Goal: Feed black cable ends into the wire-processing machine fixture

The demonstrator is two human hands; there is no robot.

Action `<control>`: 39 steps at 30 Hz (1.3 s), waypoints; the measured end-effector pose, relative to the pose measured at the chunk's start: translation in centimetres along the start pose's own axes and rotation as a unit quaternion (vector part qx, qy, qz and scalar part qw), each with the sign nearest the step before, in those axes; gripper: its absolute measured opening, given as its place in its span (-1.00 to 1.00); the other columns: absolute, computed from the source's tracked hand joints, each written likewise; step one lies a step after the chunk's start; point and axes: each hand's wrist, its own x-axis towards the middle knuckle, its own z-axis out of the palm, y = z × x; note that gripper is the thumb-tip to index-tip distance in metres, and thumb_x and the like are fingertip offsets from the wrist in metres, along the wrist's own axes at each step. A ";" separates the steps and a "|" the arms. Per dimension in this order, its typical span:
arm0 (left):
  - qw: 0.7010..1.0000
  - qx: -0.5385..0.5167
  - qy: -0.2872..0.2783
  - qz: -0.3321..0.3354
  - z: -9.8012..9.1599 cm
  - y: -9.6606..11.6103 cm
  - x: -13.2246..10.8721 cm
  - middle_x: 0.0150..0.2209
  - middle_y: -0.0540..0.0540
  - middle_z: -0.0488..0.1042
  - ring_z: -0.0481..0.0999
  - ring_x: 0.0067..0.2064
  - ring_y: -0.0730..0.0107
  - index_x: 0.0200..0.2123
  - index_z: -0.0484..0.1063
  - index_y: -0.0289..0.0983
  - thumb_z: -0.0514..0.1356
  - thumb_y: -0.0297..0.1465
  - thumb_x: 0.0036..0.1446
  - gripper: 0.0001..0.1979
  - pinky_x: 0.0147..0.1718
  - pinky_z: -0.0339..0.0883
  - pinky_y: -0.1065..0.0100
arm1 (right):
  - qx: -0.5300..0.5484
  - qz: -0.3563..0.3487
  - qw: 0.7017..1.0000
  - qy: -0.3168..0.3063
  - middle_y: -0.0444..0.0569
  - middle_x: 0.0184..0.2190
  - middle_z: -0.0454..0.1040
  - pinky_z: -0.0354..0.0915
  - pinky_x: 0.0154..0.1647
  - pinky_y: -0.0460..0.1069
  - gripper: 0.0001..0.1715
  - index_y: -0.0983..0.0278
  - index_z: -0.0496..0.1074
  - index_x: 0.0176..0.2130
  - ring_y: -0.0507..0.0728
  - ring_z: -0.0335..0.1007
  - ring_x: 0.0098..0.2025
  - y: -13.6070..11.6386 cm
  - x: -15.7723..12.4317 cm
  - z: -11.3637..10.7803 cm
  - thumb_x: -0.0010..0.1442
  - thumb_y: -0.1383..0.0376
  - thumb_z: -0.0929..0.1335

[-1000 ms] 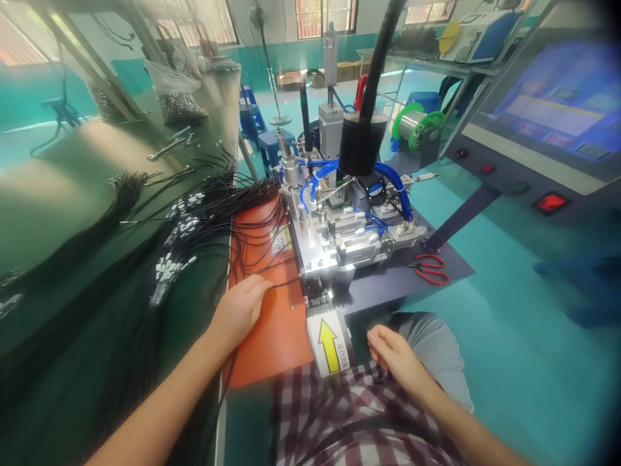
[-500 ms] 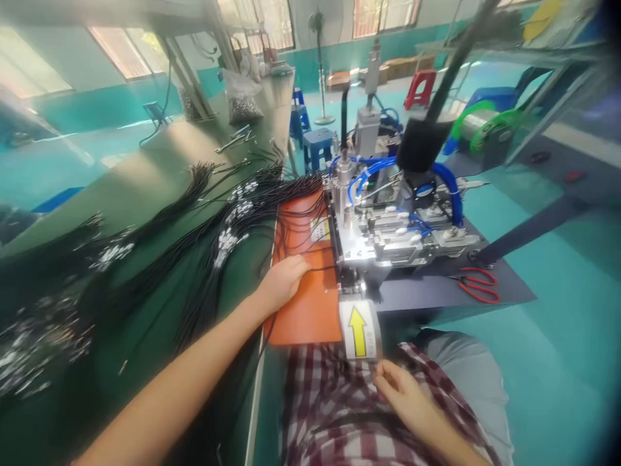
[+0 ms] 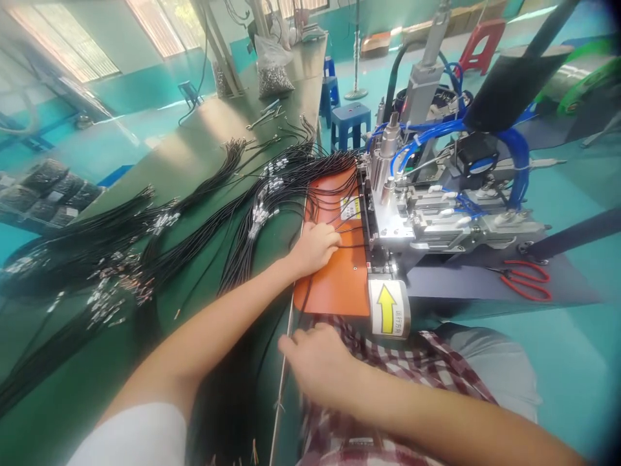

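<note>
My left hand [image 3: 316,248] rests on the orange mat [image 3: 339,285], its fingers curled over thin black wires [image 3: 272,213] that run across the mat to the metal machine [image 3: 436,213]. My right hand [image 3: 317,362] hovers low over my checked shirt, near the bench's front edge and the black wires hanging there. Its fingers are bent and partly blurred, and what they touch does not show. A yellow arrow label [image 3: 388,304] sits on the machine's front, between the two hands.
Bundles of black wires with metal ends [image 3: 121,272] cover the green bench [image 3: 169,168]. Red scissors [image 3: 526,280] lie on the dark plate right of the machine. Blue hoses [image 3: 514,155] loop over the machine. A bag of metal parts [image 3: 274,77] and a blue stool [image 3: 352,123] stand farther back.
The view has swung left. My right hand moved left from beside the arrow label to the bench's front edge. My left hand stayed on the orange mat, over the wires.
</note>
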 end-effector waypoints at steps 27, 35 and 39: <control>0.974 -0.202 -0.058 0.079 -2.8 8.5 -4.1 -0.47 -0.03 0.39 0.31 -0.46 0.32 -0.35 0.36 -0.21 -0.05 -0.35 0.31 -0.76 -0.44 0.16 0.29 | 0.542 0.351 0.665 0.376 -0.21 -0.58 0.35 0.25 -0.50 -0.08 -0.92 0.27 0.43 -0.36 -0.01 0.28 -0.56 6.8 -10.5 -6.4 0.09 0.30 0.41; 0.817 -0.551 -0.093 -0.143 -3.3 11.2 -1.1 -0.34 0.04 0.41 0.39 -0.41 0.41 0.11 0.22 -0.07 0.06 -0.22 0.29 -0.66 -0.45 0.29 0.41 | 0.494 0.315 0.724 0.364 -0.09 -0.35 0.53 0.30 -0.39 -0.07 -0.78 0.27 0.47 -0.18 0.02 0.37 -0.41 8.7 -9.6 -6.9 0.10 0.35 0.40; 0.817 -0.550 -0.078 -0.155 -2.4 10.4 -0.8 -0.31 0.02 0.49 0.44 -0.29 0.38 -0.21 0.45 -0.16 0.10 -0.28 0.27 -0.84 -0.30 0.31 0.41 | 0.452 0.357 0.725 0.376 -0.10 -0.36 0.49 0.29 -0.39 -0.08 -0.74 0.26 0.41 -0.14 0.01 0.34 -0.42 9.6 -10.7 -7.7 0.11 0.36 0.39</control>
